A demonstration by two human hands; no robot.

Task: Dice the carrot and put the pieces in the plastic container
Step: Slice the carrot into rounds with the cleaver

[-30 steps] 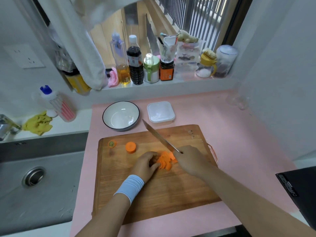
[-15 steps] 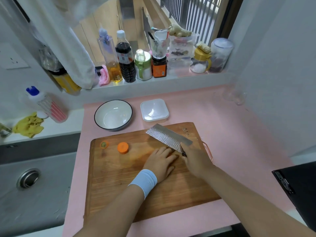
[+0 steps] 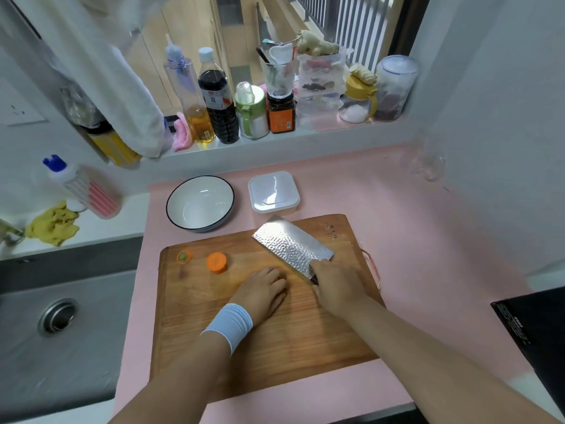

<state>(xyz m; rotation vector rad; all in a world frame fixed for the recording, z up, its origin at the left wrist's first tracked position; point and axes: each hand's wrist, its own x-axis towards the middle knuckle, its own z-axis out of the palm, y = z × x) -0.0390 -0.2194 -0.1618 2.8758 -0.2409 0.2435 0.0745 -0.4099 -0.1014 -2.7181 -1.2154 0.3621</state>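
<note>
I'm seeing right hand gripping knife | left hand resting loose on board | container lying just beyond blade, nearer right hand.

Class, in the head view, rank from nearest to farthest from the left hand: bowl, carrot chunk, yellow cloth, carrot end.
1. Carrot chunk, on the board, just left of the left hand.
2. Carrot end, farther left on the board.
3. Bowl, behind the board.
4. Yellow cloth, far left beside the sink.

Left grip rests palm down, fingers together; right grip curls round the cleaver handle.
</note>
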